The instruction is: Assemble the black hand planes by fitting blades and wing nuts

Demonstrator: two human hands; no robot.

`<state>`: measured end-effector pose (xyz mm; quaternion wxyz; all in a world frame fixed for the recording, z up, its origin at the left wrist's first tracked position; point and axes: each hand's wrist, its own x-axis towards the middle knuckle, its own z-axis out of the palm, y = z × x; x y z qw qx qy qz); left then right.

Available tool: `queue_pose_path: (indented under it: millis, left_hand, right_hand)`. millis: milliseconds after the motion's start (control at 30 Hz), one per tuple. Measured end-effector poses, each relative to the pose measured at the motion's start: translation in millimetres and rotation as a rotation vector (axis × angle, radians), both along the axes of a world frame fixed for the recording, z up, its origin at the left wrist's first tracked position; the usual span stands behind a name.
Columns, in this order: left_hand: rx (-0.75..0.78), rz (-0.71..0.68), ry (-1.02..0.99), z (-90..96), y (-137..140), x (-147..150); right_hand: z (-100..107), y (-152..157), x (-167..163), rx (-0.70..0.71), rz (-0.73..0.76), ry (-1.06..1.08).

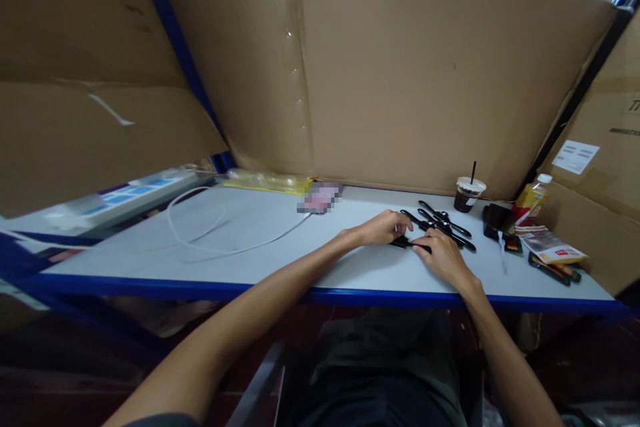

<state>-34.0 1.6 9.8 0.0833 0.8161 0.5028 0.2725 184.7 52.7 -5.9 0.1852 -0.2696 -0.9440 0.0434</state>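
Observation:
On the right half of the tabletop, both of my hands are at a black two-handled tool that looks like a spokeshave [399, 241]. My left hand [384, 227] has its fingers curled over the left and middle part of it. My right hand [441, 253] is closed around its right handle, low against the table. Just behind my hands lie several similar black spokeshaves [450, 222], side by side at a slant, with their handles pointing left and right. My fingers hide much of the held tool, so its finer parts cannot be made out.
A lidded drink cup with a straw [469, 195] stands behind the tools. Rightward are a yellow-labelled bottle [533, 199], a black case [498, 219], a packet [553, 245] and dark strips [550, 269]. A phone [321, 198] on a white cable [250, 247] lies left. Cardboard walls [380, 80] surround the table.

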Motion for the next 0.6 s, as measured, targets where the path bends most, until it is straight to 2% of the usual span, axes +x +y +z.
queue_pose_path:
  millis: [133, 367, 600]
  left_hand:
    - [-0.029, -0.018, -0.019, -1.0, 1.7, -2.2]
    - [0.049, -0.070, -0.083, 7.0, -0.9, -4.8]
    - [-0.036, -0.034, -0.048, 7.6, -1.6, -6.3]
  right_hand:
    - [-0.2, 0.0, 0.4, 0.003, -0.002, 0.001]
    - [-3.4, 2.5, 0.2, 0.009, 0.007, 0.009]
    - [-2.4, 1.5, 0.0, 0.014, 0.006, 0.006]
